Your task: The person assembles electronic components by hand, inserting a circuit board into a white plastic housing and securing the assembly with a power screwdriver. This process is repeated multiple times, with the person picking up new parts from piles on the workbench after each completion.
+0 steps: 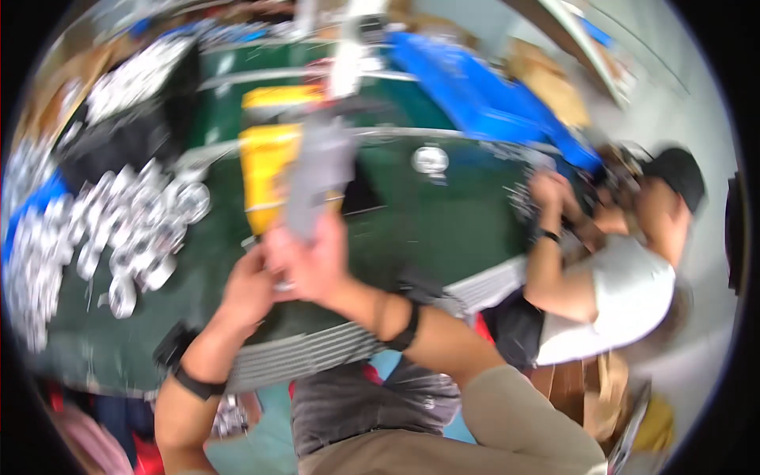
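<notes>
Where both hands (247, 286) (315, 261) meet, a silvery piece (283, 286) shows.

Both bare hands come together in front of the body, a little left of the middle of the view. The left forearm (207, 348) rises steeply from the lower edge, leaning inward, with a dark band (198, 386) around it below the wrist. The left hand (252, 281) bends in at its end, fingers curled toward the other hand. The right forearm (443, 336) slants across from the lower right, bare below a beige sleeve (522, 412), also with a dark band (406, 326) around it. The right hand (313, 257) lies just beside the left, apparently touching it, reaching slightly farther forward. Motion blur smears its fingers, so the exact grip of either hand cannot be told.
</notes>
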`<state>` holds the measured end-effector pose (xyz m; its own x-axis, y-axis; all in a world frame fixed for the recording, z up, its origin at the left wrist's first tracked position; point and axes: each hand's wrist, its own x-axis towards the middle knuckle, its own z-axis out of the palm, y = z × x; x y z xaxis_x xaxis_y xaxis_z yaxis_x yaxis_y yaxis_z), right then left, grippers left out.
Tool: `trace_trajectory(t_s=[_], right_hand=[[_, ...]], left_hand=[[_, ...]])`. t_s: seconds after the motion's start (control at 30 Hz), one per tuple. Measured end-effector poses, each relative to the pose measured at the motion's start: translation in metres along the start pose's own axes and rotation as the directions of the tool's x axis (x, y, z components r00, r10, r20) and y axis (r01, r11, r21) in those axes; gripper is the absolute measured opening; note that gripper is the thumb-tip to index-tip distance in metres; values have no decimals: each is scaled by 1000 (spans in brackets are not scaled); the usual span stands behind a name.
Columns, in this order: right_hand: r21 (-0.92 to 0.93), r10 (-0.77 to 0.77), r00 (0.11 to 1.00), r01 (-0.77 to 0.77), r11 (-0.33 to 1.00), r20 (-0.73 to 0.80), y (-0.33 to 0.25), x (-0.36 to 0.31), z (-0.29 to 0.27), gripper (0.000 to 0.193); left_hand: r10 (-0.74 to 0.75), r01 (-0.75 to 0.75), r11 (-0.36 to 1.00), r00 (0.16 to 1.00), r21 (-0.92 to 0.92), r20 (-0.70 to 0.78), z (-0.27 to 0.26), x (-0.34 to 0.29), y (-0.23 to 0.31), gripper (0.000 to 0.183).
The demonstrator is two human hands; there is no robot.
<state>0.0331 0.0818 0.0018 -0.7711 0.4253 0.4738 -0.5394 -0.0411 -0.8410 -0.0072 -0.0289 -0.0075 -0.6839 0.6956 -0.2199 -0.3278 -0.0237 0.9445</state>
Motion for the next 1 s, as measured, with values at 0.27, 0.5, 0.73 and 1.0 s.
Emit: trace_trajectory(t_s=[0.27, 0.5, 0.73, 1.0], right_hand=[[17, 18, 998, -19, 1000, 61, -23, 6, -18, 58], [-598, -182, 967, 39, 801, -180, -64, 28, -88, 33], [-924, -309, 880, -291, 248, -360, -48, 76, -231, 66], [-926, -39, 945, -310, 213, -325, -14, 88, -243, 71]], left_hand=[[-47, 66, 839, 998, 540, -48, 3, -15, 58, 36], [818, 153, 34, 563, 988, -116, -86, -16, 46, 72], [701, 217, 49, 688, 975, -189, -46, -13, 44, 38], [956, -208, -68, 266, 976, 123, -30, -19, 59, 11]])
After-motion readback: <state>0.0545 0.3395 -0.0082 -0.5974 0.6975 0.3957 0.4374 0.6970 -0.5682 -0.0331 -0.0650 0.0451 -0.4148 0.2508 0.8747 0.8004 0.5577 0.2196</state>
